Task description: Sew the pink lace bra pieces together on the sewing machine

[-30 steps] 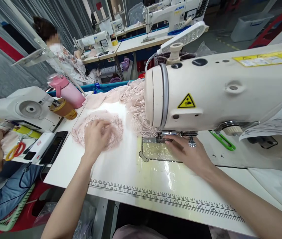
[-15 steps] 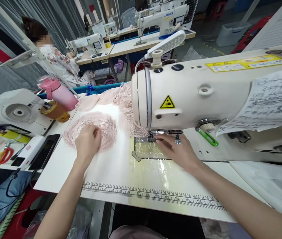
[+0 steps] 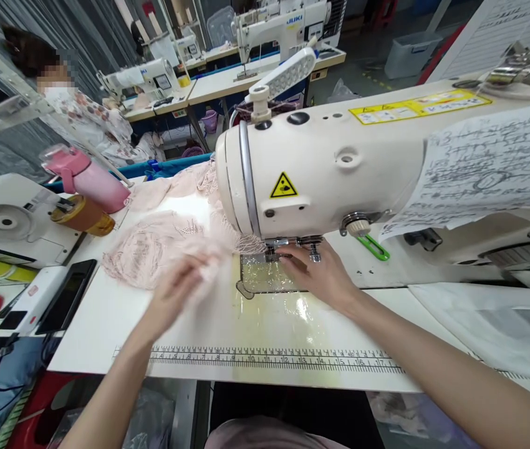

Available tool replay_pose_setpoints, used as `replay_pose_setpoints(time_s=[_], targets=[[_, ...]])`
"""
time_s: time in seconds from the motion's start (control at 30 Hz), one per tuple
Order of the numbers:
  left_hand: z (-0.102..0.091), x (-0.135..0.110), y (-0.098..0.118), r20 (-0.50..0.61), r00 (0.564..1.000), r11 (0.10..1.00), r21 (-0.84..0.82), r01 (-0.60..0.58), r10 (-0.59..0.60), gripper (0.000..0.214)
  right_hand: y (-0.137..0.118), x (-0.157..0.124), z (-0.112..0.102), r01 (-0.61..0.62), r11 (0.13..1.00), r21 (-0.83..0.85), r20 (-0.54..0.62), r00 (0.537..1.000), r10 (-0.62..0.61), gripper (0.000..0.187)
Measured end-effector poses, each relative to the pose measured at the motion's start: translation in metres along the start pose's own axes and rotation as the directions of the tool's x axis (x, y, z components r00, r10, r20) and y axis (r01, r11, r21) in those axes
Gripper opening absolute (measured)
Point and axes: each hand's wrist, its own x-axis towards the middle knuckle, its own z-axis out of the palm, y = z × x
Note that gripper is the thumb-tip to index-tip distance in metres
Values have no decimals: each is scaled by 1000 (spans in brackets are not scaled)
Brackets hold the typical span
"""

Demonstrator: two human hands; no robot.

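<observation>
A cream sewing machine [image 3: 330,168] stands on the white table [image 3: 255,330]. My right hand [image 3: 318,274] rests at the presser foot, fingers bent against the metal needle plate [image 3: 265,280]; whether it holds anything is hidden. My left hand [image 3: 176,290], blurred by motion, is closed on a piece of pale pink lace fabric [image 3: 206,262] and lifts it off the pink lace pile [image 3: 148,246] toward the needle. More pink lace [image 3: 199,181] lies behind the machine head.
A pink bottle [image 3: 85,178] and a brown cup [image 3: 80,215] stand at the left, by a black phone [image 3: 63,302] and another machine [image 3: 7,218]. A person in a floral top [image 3: 82,118] sits at the far left. A ruler strip [image 3: 269,358] runs along the table's front edge.
My left hand has closed on a lace piece and drawn it right, off the pile toward the needle. My right hand stays at the presser foot. The camera has swung right.
</observation>
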Motion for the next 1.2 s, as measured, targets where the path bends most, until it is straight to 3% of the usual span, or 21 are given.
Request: replay_pose_setpoints(time_s=[0.03,0.07,0.1,0.13,0.17,0.23,0.27,0.33,0.4,0.47,0.53,0.67,0.77,0.9,1.2], targets=[[7,-4,13,153,980,990,-81,-112,124,36,0,0,-1,0,1000,2,-2,1000,0,28],[14,-8,26,340,892,945,-240,-222,296,27,0,0,-1,2,1000,4,-11,1000,-2,27],[20,-13,37,400,831,902,-350,-252,387,21,0,0,-2,9,1000,5,-21,1000,-9,27],[26,-16,45,386,817,877,-397,-272,429,16,1,0,-2,19,1000,8,-36,999,-19,26],[33,-20,52,337,837,876,-381,-297,431,14,1,0,-3,31,999,12,-54,998,-30,26],[44,-25,59,214,890,907,-226,-356,402,21,2,0,-4,68,997,25,-85,994,-66,25],[48,-26,61,184,891,907,-148,-393,416,26,2,0,-5,102,994,37,-87,991,-98,25],[54,-25,62,213,842,868,-84,-489,495,30,3,1,-5,220,973,67,-41,975,-218,30],[56,-21,62,242,772,807,-106,-581,587,29,4,1,-5,360,929,84,20,932,-362,37],[55,-15,63,211,732,760,-104,-642,647,23,5,0,-3,447,891,75,52,891,-451,37],[55,-9,64,152,742,755,-47,-654,653,20,6,-2,-2,451,891,48,65,889,-454,33],[66,-2,63,92,816,802,151,-578,570,33,9,-2,-4,400,916,-25,86,914,-397,32],[77,4,58,109,787,764,191,-616,608,45,10,0,-8,413,908,-78,70,910,-408,35],[84,15,50,125,756,748,113,-654,642,47,11,2,-8,390,915,-106,32,921,-389,31],[91,27,42,154,786,793,27,-609,599,50,14,0,-3,327,943,-57,65,944,-324,31]])
